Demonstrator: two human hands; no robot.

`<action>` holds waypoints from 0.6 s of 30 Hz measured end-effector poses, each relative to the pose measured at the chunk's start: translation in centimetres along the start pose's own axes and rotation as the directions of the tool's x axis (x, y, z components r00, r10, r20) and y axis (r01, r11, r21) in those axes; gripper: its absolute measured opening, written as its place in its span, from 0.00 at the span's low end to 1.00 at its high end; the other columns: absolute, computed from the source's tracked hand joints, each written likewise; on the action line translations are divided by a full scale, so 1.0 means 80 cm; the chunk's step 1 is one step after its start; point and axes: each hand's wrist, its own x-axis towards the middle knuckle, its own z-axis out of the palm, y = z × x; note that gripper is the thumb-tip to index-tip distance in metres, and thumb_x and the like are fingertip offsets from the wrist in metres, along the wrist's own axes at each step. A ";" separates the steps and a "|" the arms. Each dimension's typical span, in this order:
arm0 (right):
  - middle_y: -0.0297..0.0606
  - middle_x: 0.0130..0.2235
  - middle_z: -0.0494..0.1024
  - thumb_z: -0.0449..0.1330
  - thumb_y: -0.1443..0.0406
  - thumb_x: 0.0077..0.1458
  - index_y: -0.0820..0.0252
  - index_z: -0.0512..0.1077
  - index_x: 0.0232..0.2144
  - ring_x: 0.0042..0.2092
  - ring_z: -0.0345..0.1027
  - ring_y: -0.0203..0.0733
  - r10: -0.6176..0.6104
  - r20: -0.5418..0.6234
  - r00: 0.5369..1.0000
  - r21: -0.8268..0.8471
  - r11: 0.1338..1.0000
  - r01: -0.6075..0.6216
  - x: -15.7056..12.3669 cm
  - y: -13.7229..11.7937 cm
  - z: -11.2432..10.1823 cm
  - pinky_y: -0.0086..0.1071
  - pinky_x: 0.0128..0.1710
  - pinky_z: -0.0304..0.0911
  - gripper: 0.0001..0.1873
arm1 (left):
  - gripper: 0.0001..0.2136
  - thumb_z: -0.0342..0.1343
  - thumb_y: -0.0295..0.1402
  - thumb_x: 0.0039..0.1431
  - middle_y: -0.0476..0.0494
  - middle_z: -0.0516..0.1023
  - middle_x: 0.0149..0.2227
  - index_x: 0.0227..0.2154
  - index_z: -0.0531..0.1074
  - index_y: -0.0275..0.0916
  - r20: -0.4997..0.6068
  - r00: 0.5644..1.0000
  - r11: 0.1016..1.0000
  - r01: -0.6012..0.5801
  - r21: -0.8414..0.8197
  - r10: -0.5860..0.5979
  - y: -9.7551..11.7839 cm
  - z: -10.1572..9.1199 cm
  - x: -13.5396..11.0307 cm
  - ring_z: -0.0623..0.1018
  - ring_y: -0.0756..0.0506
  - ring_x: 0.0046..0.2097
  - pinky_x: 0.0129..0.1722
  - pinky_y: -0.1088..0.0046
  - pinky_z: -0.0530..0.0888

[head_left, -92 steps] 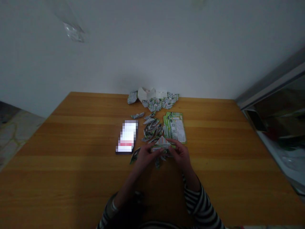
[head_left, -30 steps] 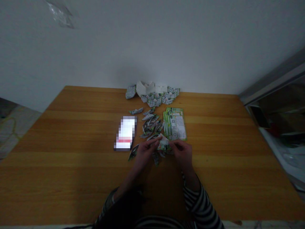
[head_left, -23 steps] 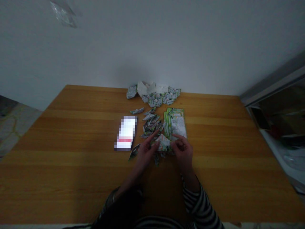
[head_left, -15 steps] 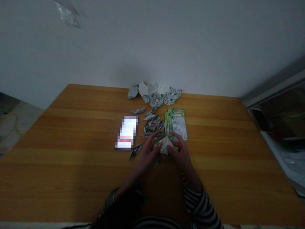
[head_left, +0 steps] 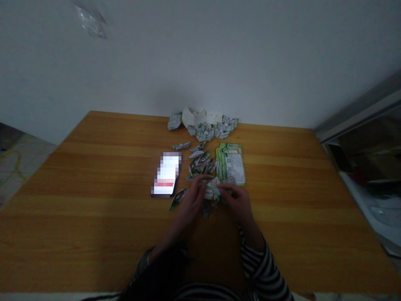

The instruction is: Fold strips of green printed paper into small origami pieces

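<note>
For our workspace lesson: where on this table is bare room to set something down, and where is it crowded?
Bare: table left of the phone, right of the green sheets. Crowded: the middle, from the far paper pile to left hand and right hand gripping a folded piece.

light: pretty dim on my feed | wall (head_left: 219,62): plain white, fills the top half | table (head_left: 94,175): wood, light and dark plank stripes, pushed against the wall | floor (head_left: 12,159): pale, veined, peeks in far left | frame (head_left: 354,115): grey, slants down on the right, dark jumble below that I can't make out
</note>
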 end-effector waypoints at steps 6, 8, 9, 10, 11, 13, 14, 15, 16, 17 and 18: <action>0.36 0.38 0.83 0.68 0.62 0.47 0.56 0.80 0.38 0.38 0.76 0.43 0.040 0.073 0.997 0.058 0.997 -0.044 -0.001 -0.008 -0.006 0.33 0.38 0.71 0.14 | 0.11 0.57 0.36 0.59 0.43 0.83 0.41 0.41 0.80 0.39 0.116 0.993 0.999 -0.029 0.044 0.024 -0.005 -0.006 0.006 0.79 0.43 0.42 0.45 0.69 0.72; 0.36 0.40 0.82 0.68 0.63 0.46 0.55 0.79 0.42 0.39 0.76 0.42 0.028 0.115 0.993 0.103 0.994 -0.040 -0.002 -0.008 -0.009 0.33 0.38 0.72 0.17 | 0.13 0.58 0.36 0.58 0.43 0.83 0.42 0.43 0.79 0.39 0.120 0.993 1.000 0.014 0.006 -0.015 -0.004 -0.009 0.007 0.80 0.42 0.43 0.45 0.68 0.73; 0.36 0.40 0.82 0.68 0.62 0.47 0.55 0.78 0.44 0.38 0.76 0.42 0.026 0.131 0.991 0.122 0.992 -0.042 -0.002 -0.007 -0.010 0.33 0.38 0.72 0.18 | 0.13 0.59 0.36 0.57 0.43 0.83 0.41 0.44 0.79 0.39 0.120 0.992 0.999 0.038 -0.004 -0.037 -0.003 -0.010 0.007 0.80 0.42 0.42 0.44 0.68 0.74; 0.36 0.40 0.82 0.67 0.62 0.49 0.55 0.77 0.45 0.37 0.76 0.41 0.024 0.140 0.990 0.135 0.990 -0.043 -0.003 -0.007 -0.011 0.32 0.37 0.72 0.19 | 0.14 0.61 0.35 0.55 0.43 0.83 0.41 0.45 0.78 0.39 0.120 0.991 0.998 0.064 -0.011 -0.062 -0.002 -0.011 0.007 0.81 0.42 0.41 0.43 0.68 0.74; 0.36 0.41 0.81 0.66 0.61 0.50 0.55 0.76 0.47 0.36 0.75 0.40 0.019 0.136 0.990 0.140 0.989 -0.038 -0.004 -0.006 -0.012 0.32 0.36 0.73 0.19 | 0.16 0.63 0.35 0.53 0.43 0.83 0.41 0.45 0.78 0.38 0.120 0.989 0.996 0.091 -0.018 -0.088 0.000 -0.012 0.007 0.81 0.42 0.40 0.42 0.69 0.75; 0.37 0.41 0.81 0.64 0.61 0.52 0.54 0.76 0.47 0.35 0.75 0.40 -0.008 0.120 0.993 0.120 0.993 -0.007 -0.006 -0.005 -0.014 0.33 0.35 0.73 0.19 | 0.19 0.67 0.33 0.48 0.42 0.83 0.42 0.45 0.78 0.38 0.122 0.983 0.988 0.144 -0.051 -0.137 0.003 -0.013 0.006 0.81 0.42 0.41 0.43 0.69 0.75; 0.37 0.42 0.81 0.64 0.61 0.53 0.54 0.76 0.47 0.36 0.76 0.40 -0.026 0.112 0.993 0.105 0.994 0.014 -0.006 -0.004 -0.015 0.33 0.36 0.74 0.18 | 0.20 0.68 0.33 0.47 0.41 0.83 0.43 0.45 0.78 0.38 0.125 0.979 0.982 0.173 -0.072 -0.163 0.005 -0.013 0.006 0.81 0.42 0.42 0.43 0.69 0.76; 0.37 0.42 0.81 0.64 0.61 0.53 0.54 0.77 0.47 0.37 0.76 0.41 -0.042 0.111 0.993 0.090 0.995 0.032 -0.007 -0.005 -0.015 0.34 0.37 0.74 0.17 | 0.20 0.68 0.33 0.45 0.41 0.82 0.44 0.45 0.78 0.38 0.126 0.974 0.975 0.198 -0.096 -0.186 0.006 -0.013 0.006 0.81 0.41 0.42 0.43 0.68 0.76; 0.36 0.42 0.82 0.64 0.61 0.53 0.54 0.77 0.46 0.37 0.76 0.41 -0.054 0.120 0.991 0.077 0.996 0.045 -0.007 -0.005 -0.016 0.34 0.38 0.74 0.16 | 0.21 0.69 0.32 0.44 0.40 0.82 0.44 0.44 0.78 0.38 0.123 0.971 0.968 0.220 -0.119 -0.206 0.006 -0.013 0.006 0.81 0.41 0.43 0.44 0.68 0.77; 0.36 0.41 0.82 0.64 0.62 0.53 0.54 0.78 0.44 0.38 0.77 0.42 -0.059 0.136 0.989 0.064 0.997 0.051 -0.007 -0.005 -0.017 0.35 0.39 0.74 0.15 | 0.21 0.69 0.32 0.43 0.40 0.82 0.43 0.44 0.79 0.37 0.117 0.968 0.961 0.239 -0.141 -0.223 0.006 -0.013 0.006 0.81 0.41 0.42 0.44 0.67 0.77; 0.36 0.41 0.82 0.64 0.63 0.53 0.54 0.79 0.43 0.38 0.77 0.42 -0.060 0.156 0.986 0.050 0.997 0.053 -0.006 -0.006 -0.017 0.35 0.40 0.74 0.14 | 0.21 0.70 0.32 0.43 0.39 0.82 0.43 0.43 0.79 0.37 0.112 0.965 0.954 0.254 -0.158 -0.239 0.005 -0.013 0.007 0.81 0.40 0.42 0.43 0.67 0.77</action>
